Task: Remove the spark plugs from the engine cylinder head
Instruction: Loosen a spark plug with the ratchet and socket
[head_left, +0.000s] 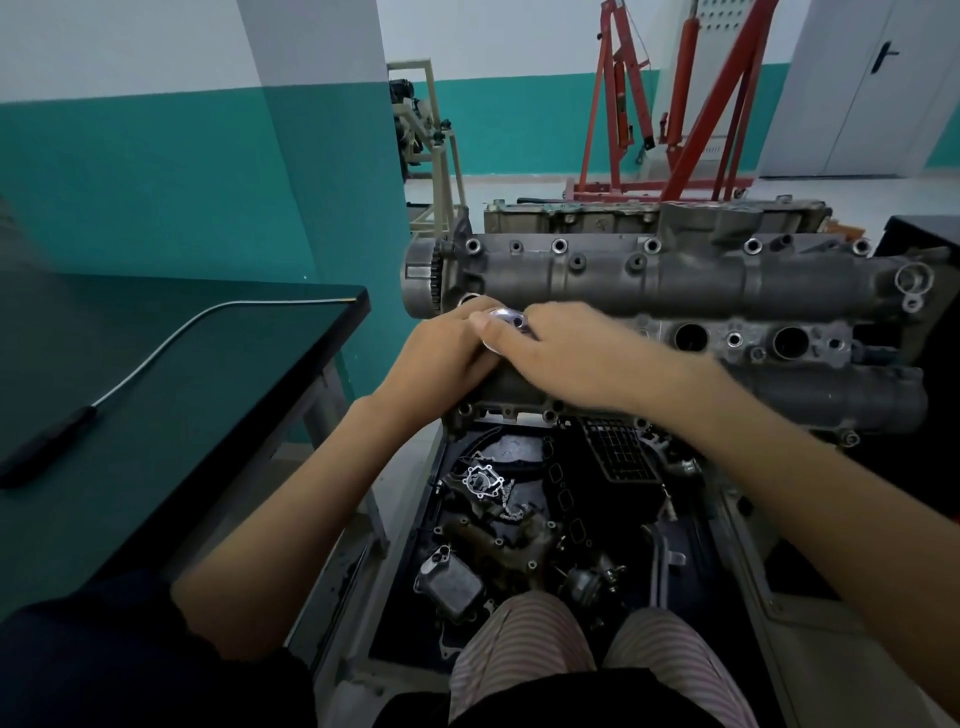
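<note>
Both hands meet at the middle of the frame, over the left end of the engine cylinder head (675, 280). The left hand (447, 348) and the right hand (561, 348) are pressed together around a shiny metal tool (504, 318), its rounded top showing between the thumbs; the fingers of each hand curl on it. What the tool sits on is hidden under the hands, and no spark plug can be made out. To the right of the hands, two open round wells (691, 336) show in the pale middle strip of the head, dark inside.

Below the head, in the lower middle of the frame, a dark tray (410, 582) holds loose engine parts (488, 493), gaskets and a chain among them. At the left a dark worktop (171, 374) carries a long flexible tool with a black handle (47, 447). At the upper right, on the floor behind, stands a red engine hoist (675, 104).
</note>
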